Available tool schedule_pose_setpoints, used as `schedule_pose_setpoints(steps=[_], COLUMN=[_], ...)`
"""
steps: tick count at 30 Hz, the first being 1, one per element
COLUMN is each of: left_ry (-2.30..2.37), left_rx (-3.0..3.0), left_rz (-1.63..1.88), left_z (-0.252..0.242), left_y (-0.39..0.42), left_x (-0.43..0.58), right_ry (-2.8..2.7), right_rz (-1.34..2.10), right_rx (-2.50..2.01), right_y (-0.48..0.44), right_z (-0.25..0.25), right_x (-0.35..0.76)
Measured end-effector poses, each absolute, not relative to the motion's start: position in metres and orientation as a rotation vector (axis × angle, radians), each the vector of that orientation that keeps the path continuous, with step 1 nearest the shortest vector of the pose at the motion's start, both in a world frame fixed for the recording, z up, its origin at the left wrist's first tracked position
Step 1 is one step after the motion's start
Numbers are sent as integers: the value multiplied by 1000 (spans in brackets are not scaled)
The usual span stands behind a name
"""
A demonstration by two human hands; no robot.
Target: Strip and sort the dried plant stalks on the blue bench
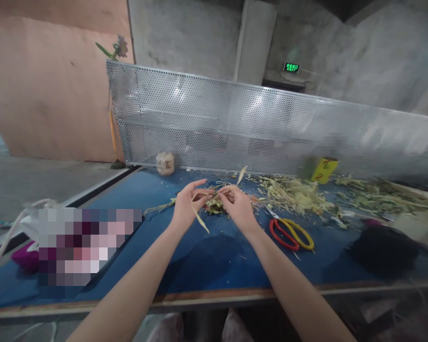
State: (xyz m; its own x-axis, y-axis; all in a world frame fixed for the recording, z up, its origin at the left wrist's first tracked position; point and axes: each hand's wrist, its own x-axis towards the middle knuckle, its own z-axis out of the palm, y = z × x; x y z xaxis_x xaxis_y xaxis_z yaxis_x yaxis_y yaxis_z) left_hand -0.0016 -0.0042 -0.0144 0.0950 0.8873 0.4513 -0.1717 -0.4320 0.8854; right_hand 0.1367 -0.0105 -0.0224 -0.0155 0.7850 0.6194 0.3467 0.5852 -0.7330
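From the head camera, I see both my hands raised over the blue table (207, 270), close to each other. The thumb and a finger of my left hand (190, 202) are pinched together on a thin stalk (217, 192), while another finger juts outward. My right hand (238, 202) has thumb and forefinger closed on dry plant matter too, my grip on each side nearly touching the other; I cannot tell whether both pinch the same piece. A pale strip (201, 222) hangs down in front of my left hand, and a dry leaf (241, 175) sticks up behind my right. Just below and between my hands lies a small pile of clippings (216, 206).

Beside my right hand lie scissors (277, 218) with one red and one yellow handle. Beyond them spreads a heap of dry leaves (296, 195), with a yellow box (324, 170) upright behind it. A whitish lump (165, 164) stands near the perforated metal screen (207, 107) at the back. Pixelation hides what lies on my left.
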Motion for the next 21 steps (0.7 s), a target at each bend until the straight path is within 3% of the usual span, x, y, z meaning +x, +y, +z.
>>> schedule_pose_setpoints(steps=[6,13,21], left_ry=[795,744,734], left_rx=[1431,1384,1355], left_rz=[1537,1505,1484], left_z=[-9,-10,-11], left_y=[-8,-7,-7], left_x=[0,-1,0], right_ry=[-1433,-1461,-1443], right_rz=[766,777,1061], right_rx=[-1082,-1040,-1205], right_y=[-14,-20,-11], right_z=[-16,-14,-20], right_x=[138,136,139])
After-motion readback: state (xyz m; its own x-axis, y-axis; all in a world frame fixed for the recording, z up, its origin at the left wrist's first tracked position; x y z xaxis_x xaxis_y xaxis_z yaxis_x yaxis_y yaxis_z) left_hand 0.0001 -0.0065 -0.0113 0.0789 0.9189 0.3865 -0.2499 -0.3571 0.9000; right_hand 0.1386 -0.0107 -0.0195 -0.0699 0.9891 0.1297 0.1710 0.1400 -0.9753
